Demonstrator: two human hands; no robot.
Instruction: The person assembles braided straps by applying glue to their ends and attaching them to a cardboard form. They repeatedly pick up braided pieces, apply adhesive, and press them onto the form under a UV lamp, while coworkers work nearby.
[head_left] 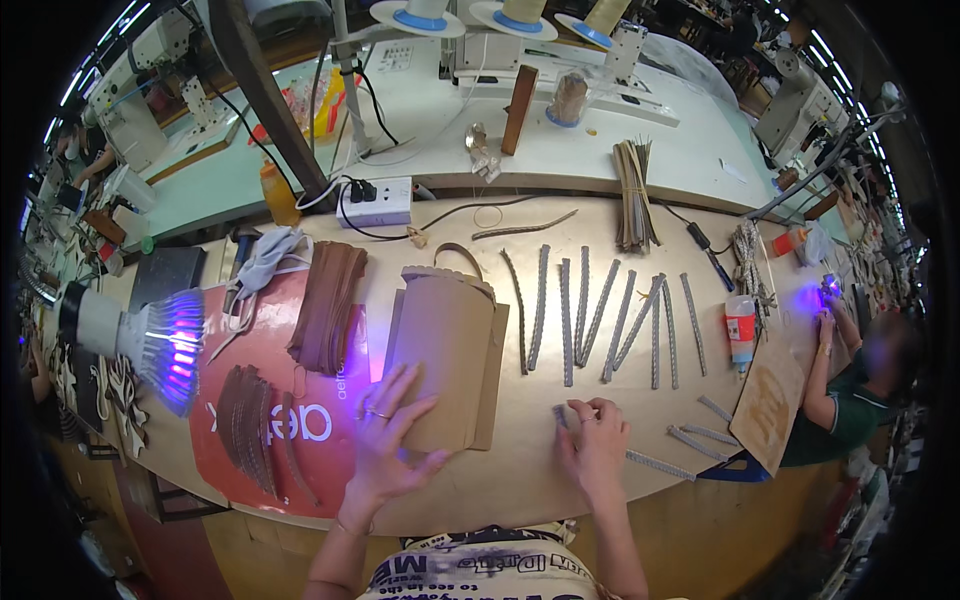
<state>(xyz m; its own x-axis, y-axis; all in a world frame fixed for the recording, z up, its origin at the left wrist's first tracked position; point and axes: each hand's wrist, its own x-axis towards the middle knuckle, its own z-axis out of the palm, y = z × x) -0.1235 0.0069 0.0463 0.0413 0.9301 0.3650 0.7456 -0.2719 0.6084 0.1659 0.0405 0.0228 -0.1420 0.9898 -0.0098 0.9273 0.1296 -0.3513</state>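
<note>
At nine o'clock from the left hand (380,465), a fan of dark brown leather-like strips (247,430) lies on a glossy red sheet (220,470). That hand is spread wide, fingertips resting on the lower left of a flat tan panel with a scalloped top edge (445,350), at one o'clock from its palm; it grasps nothing. Further right, the right hand (594,437) is curled narrow over a short grey braided strip (560,415) at its ten o'clock — whether pinched or merely touched, I cannot tell. More grey braided strips (567,322) stand in a row between its eleven and two o'clock. The step looks like handling one strip beside the steadied panel; the next move calls for a fine fingertip pinch — and a still left hand.
</note>
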